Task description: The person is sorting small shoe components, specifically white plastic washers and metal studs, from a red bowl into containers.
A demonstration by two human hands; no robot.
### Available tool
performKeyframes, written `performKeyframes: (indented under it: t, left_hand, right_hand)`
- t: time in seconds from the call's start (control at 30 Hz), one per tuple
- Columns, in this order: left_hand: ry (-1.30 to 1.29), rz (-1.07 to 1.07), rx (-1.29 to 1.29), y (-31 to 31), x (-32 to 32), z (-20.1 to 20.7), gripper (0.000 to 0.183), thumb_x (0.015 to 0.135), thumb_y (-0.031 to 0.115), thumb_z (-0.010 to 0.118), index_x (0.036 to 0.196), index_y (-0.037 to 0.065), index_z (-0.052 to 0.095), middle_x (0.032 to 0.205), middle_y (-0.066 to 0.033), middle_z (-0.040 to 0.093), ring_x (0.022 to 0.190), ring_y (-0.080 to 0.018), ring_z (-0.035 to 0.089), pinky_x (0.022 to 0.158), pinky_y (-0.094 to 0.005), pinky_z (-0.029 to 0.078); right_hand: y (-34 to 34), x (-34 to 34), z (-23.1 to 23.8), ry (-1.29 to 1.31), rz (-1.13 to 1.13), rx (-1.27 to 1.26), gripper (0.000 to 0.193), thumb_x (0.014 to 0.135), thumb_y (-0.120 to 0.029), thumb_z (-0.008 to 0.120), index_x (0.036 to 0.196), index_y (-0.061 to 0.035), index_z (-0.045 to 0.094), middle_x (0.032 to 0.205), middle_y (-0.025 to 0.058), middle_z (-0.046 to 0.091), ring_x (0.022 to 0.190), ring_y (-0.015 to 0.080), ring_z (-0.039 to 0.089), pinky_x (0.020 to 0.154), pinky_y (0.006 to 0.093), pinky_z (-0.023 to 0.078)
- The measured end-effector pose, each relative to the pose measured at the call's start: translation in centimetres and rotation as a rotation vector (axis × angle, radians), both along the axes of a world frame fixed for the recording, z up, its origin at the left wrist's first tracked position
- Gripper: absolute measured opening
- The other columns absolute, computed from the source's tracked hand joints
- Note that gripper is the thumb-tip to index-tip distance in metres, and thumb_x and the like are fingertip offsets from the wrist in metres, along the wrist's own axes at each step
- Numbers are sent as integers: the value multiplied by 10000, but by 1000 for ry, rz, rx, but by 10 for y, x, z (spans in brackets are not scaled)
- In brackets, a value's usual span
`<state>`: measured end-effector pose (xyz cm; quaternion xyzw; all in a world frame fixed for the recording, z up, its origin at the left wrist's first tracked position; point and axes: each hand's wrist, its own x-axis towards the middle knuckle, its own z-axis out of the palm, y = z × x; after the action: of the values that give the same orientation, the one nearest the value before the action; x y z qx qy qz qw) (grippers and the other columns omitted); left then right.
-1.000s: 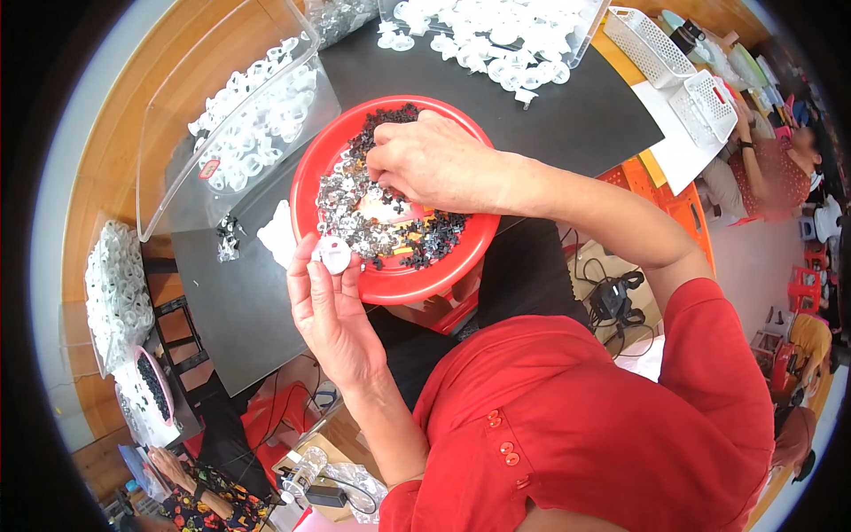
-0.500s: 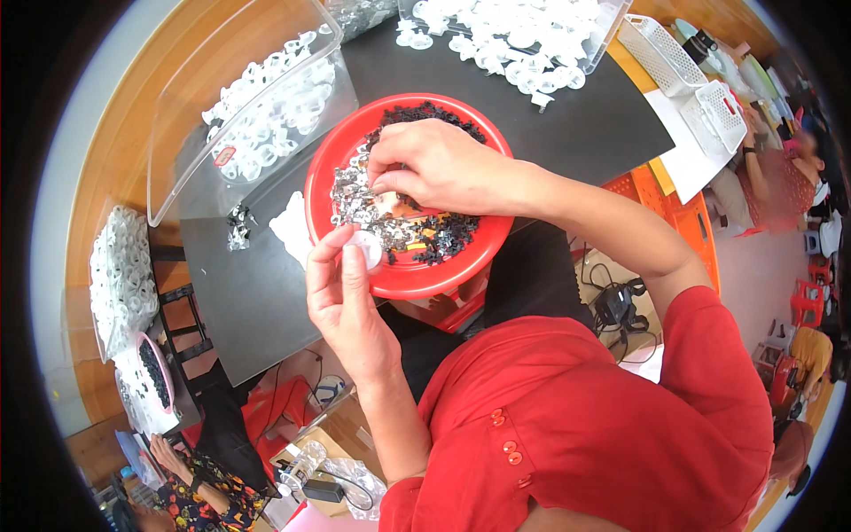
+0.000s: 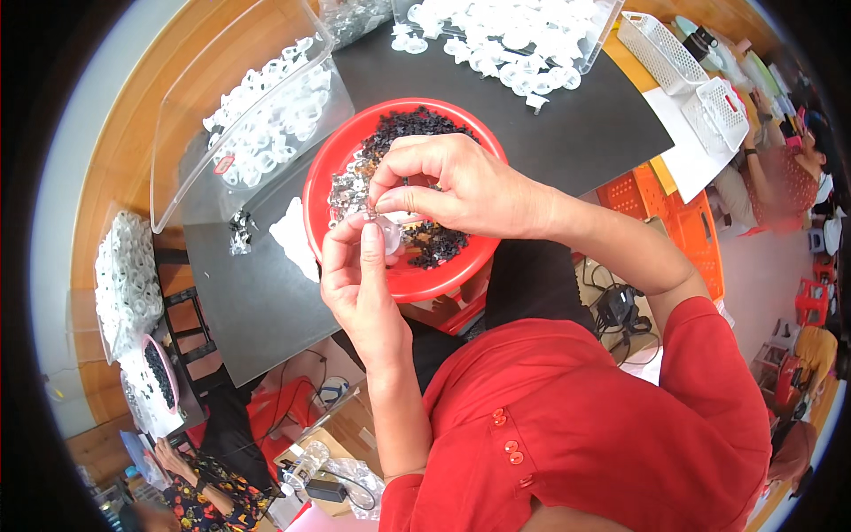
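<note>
My left hand (image 3: 365, 297) holds a small round whitish plastic piece (image 3: 391, 236) between thumb and fingers, above the near side of a red basin (image 3: 417, 288). Thumb and fingertips of my right hand (image 3: 465, 188) are pinched together at the upper edge of that piece. Whatever lies between those fingertips is too small and covered to make out. Small black parts (image 3: 425, 124) lie along the basin's far and right sides. Small silvery metal parts (image 3: 346, 197) gather at its left, partly hidden under my hands.
Clear bin (image 3: 197, 124) with white plastic pieces (image 3: 275, 97) stands far left. More white pieces (image 3: 523, 49) lie at the back. Small clips (image 3: 239, 235) and white tissue (image 3: 292, 238) sit left of the basin. White baskets (image 3: 660, 53) stand right. A co-worker's hand (image 3: 173, 461) shows lower left.
My right hand has come out of the parts toward me and met the round piece at my left fingertips. My left hand has shifted slightly right.
</note>
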<state>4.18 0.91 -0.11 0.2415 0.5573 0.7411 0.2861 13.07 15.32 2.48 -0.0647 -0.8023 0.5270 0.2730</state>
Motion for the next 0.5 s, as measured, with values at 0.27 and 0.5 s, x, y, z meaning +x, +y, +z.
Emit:
performKeyframes:
  t: [0.27,0.5]
  left_hand:
    - [160,76,-17,8,6,5,127,916,93,622,1019,20,608,876,-22,637,774,-58,568,692,-197,465]
    - [108,62,-20,14,3,7,117,926,104,603,991,12,635,903,-32,650,752,-68,591,652,-203,470]
  right_hand:
    - [-5,6,-6,92,-150,329,100,834,-121,609,866,-27,614,870,106,607,800,302,609,703,386,471]
    - [-12,13,-4,-19,-281,618,99,829,-145,639,877,-65,606,862,58,569,769,249,574,722,351,409]
